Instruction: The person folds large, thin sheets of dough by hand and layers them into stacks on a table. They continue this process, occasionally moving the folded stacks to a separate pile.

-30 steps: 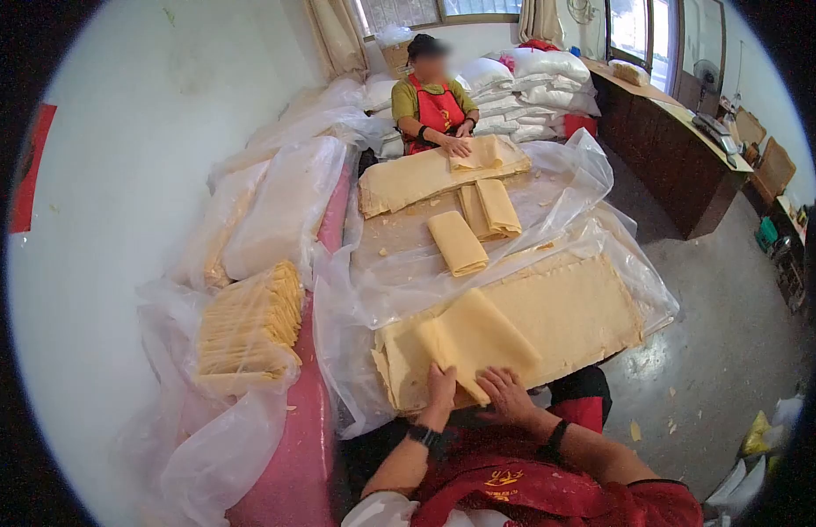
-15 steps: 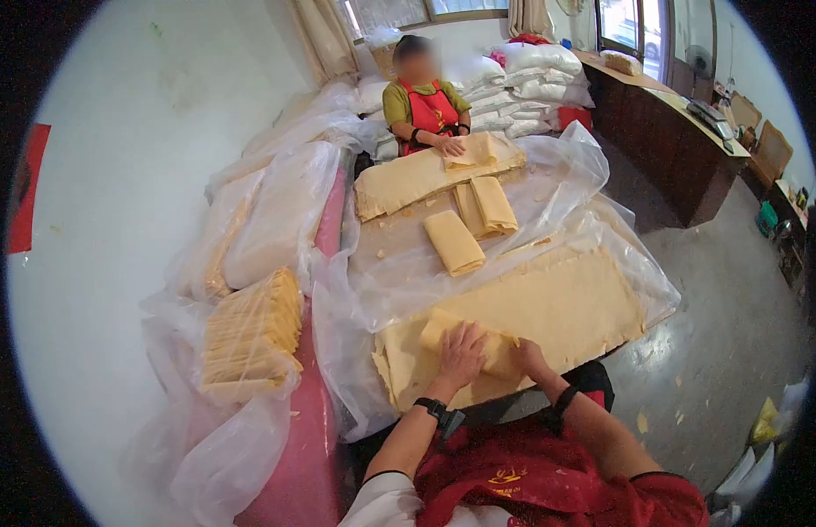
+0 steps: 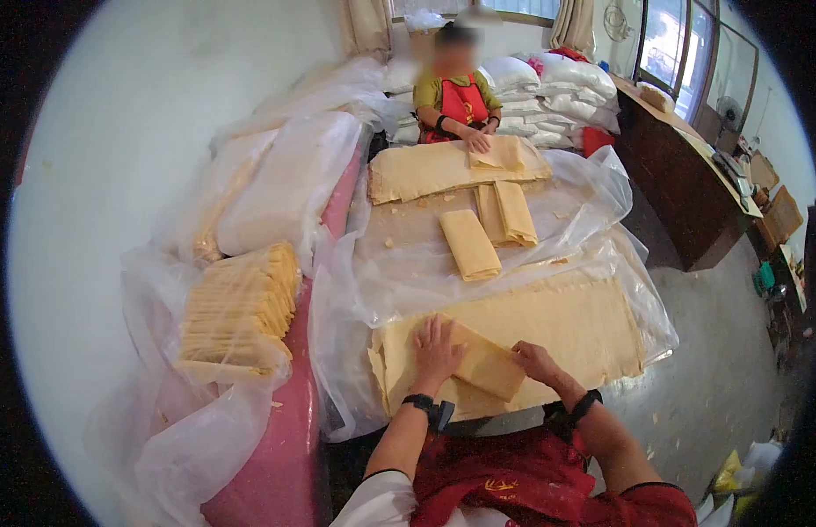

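Note:
In front of me a stack of wide pale yellow sheets [image 3: 583, 329] lies flat, with ragged edges. On its left half is a folded yellow sheet [image 3: 489, 360], a long flat bundle slanting down to the right. My left hand [image 3: 438, 351] lies over the bundle's left end, its fingers stretched out and somewhat spread. At the upper right corner, my right hand [image 3: 534, 360] has its thumb and fingers closed on the edge of the folded sheet. The fingertips there are partly hidden.
Beyond the stack lie a folded bundle [image 3: 470, 246] and further folded bundles [image 3: 516, 215]. Across the table a co-worker [image 3: 460, 110] in a red apron presses on another sheet stack [image 3: 417, 173]. Plastic film [image 3: 342, 351] surrounds my stack. Plastic-covered folded sheets [image 3: 236, 307] stand left on a pink surface [image 3: 272, 439].
The folded sheet has turned, its right end now lower and nearer me. My left hand has shifted left and slightly up. My view has swung a little.

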`<state>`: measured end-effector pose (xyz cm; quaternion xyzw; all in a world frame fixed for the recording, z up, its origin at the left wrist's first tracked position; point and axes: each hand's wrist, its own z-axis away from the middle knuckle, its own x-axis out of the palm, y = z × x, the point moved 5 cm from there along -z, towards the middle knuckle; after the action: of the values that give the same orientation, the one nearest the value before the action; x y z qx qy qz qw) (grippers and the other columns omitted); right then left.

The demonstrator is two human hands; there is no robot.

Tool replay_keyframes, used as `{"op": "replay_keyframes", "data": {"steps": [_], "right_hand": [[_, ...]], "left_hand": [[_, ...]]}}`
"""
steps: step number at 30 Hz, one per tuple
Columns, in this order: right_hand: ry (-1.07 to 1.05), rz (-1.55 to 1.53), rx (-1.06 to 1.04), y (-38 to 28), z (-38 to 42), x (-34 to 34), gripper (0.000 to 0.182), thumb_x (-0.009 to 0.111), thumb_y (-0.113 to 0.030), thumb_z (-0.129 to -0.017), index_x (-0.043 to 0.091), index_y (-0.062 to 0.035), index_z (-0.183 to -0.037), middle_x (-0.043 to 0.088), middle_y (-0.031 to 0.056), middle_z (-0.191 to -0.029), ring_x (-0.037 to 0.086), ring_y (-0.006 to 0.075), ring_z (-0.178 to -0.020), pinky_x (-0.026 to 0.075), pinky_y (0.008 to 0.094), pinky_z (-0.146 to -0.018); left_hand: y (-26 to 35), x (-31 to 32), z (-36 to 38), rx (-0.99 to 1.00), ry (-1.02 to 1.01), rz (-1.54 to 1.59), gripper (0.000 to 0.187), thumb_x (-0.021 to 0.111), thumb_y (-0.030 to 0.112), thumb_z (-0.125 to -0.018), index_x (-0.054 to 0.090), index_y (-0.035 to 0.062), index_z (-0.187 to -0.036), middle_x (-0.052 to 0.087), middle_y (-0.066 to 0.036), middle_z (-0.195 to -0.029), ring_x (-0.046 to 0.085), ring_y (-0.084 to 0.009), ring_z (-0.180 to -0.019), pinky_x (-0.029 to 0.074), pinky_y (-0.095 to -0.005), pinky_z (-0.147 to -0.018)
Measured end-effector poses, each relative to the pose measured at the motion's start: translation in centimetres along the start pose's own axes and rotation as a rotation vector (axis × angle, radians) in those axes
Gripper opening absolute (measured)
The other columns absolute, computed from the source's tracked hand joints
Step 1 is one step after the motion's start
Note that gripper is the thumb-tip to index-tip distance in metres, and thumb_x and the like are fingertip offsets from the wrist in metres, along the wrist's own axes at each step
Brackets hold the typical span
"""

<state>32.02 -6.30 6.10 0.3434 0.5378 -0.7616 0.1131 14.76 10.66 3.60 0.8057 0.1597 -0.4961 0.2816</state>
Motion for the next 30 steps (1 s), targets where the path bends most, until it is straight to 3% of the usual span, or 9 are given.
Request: {"op": "replay_keyframes", "data": {"steps": [6, 7, 12, 14, 18, 20, 25, 27, 30], "right_hand": [[0.331, -0.465, -0.091, -2.5, -4.2, -7.7, 0.013, 0.053, -0.021, -0.094, 0.059, -0.0110, -0.100, 0.054, -0.0059, -0.077, 0.046, 0.0042, -0.062, 0.038, 0.0227, -0.048], [0.286, -0.483, 0.084, -3.0, -6.0, -9.7, 0.025, 0.059, -0.022, -0.091, 0.058, -0.0014, -0.106, 0.060, 0.0024, -0.083, 0.057, 0.0141, -0.074, 0.049, 0.0296, -0.065], [0.708, 0.238, -0.154, -4.7, -8.0, -11.5, 0.043, 0.064, -0.022, -0.085, 0.051, -0.0031, -0.121, 0.061, 0.0189, -0.105, 0.062, 0.0325, -0.090, 0.050, 0.0419, -0.074], [0.423, 0.206, -0.178, -4.2, -6.4, -5.2, 0.050, 0.067, -0.028, -0.083, 0.051, -0.0044, -0.124, 0.050, 0.0206, -0.130, 0.053, 0.0342, -0.112, 0.044, 0.0441, -0.093], [0.133, 0.509, -0.198, -4.6, 0.6, 7.3, 0.063, 0.066, -0.041, -0.081, 0.047, -0.0050, -0.129, 0.041, 0.0168, -0.138, 0.038, 0.0325, -0.128, 0.032, 0.0490, -0.103], [0.339, 0.564, -0.327, -3.7, 4.2, 9.0, 0.064, 0.068, -0.039, -0.077, 0.049, -0.0034, -0.127, 0.042, 0.0147, -0.138, 0.037, 0.0298, -0.130, 0.031, 0.0463, -0.104], [0.357, 0.643, -0.314, -0.8, 9.4, 7.4, 0.055, 0.065, -0.036, -0.080, 0.051, -0.0056, -0.124, 0.046, 0.0101, -0.134, 0.040, 0.0270, -0.127, 0.033, 0.0463, -0.101], [0.333, 0.635, -0.326, -0.4, 9.0, 6.5, 0.061, 0.071, -0.040, -0.073, 0.055, -0.0050, -0.120, 0.046, 0.0120, -0.134, 0.040, 0.0273, -0.127, 0.034, 0.0451, -0.100], [0.347, 0.726, -0.327, -1.4, 8.7, 6.7, 0.057, 0.071, -0.041, -0.071, 0.058, -0.0075, -0.115, 0.048, 0.0121, -0.129, 0.043, 0.0265, -0.123, 0.036, 0.0453, -0.096]], "left_hand": [[-6.9, -3.6, 6.3, -0.399, 0.207, 0.482, 0.053, 0.064, 0.018, -0.081, 0.046, 0.0037, -0.129, 0.039, -0.020, -0.138, 0.033, -0.0368, -0.130, 0.026, -0.0485, -0.107], [-7.6, -3.8, 7.6, -0.470, 0.176, 0.555, 0.051, 0.064, 0.013, -0.080, 0.047, 0.0021, -0.127, 0.042, -0.020, -0.136, 0.036, -0.0368, -0.128, 0.028, -0.0452, -0.107], [-8.5, -5.3, 10.0, -0.504, 0.107, 0.507, 0.044, 0.063, 0.015, -0.082, 0.051, 0.0009, -0.122, 0.049, -0.021, -0.129, 0.047, -0.0360, -0.119, 0.037, -0.0440, -0.101], [-8.5, -4.8, 9.6, -0.651, -0.025, 0.692, 0.041, 0.063, 0.014, -0.082, 0.053, -0.0005, -0.119, 0.055, -0.020, -0.122, 0.057, -0.0311, -0.107, 0.046, -0.0389, -0.090], [-5.3, -0.6, 8.9, -0.660, -0.156, 0.802, 0.041, 0.062, 0.015, -0.082, 0.054, -0.0019, -0.118, 0.061, -0.017, -0.114, 0.062, -0.0252, -0.098, 0.049, -0.0331, -0.083], [-2.6, 3.2, 10.1, -0.686, -0.230, 1.216, 0.044, 0.061, 0.015, -0.088, 0.048, -0.0027, -0.125, 0.059, -0.013, -0.112, 0.059, -0.0212, -0.101, 0.048, -0.0312, -0.087], [3.7, 3.7, 9.6, -0.666, -0.280, 1.144, 0.034, 0.061, 0.018, -0.089, 0.051, -0.0028, -0.115, 0.059, -0.010, -0.102, 0.059, -0.0182, -0.093, 0.050, -0.0305, -0.084], [4.4, 4.0, 9.2, -0.910, -0.304, 1.718, 0.027, 0.061, 0.020, -0.087, 0.057, -0.0015, -0.104, 0.061, -0.011, -0.099, 0.061, -0.0168, -0.090, 0.053, -0.0326, -0.073], [5.7, 2.5, 7.6, -0.960, -0.434, 1.603, 0.023, 0.061, 0.022, -0.089, 0.057, 0.0000, -0.092, 0.060, -0.008, -0.082, 0.061, -0.0154, -0.073, 0.053, -0.0306, -0.058]]}}
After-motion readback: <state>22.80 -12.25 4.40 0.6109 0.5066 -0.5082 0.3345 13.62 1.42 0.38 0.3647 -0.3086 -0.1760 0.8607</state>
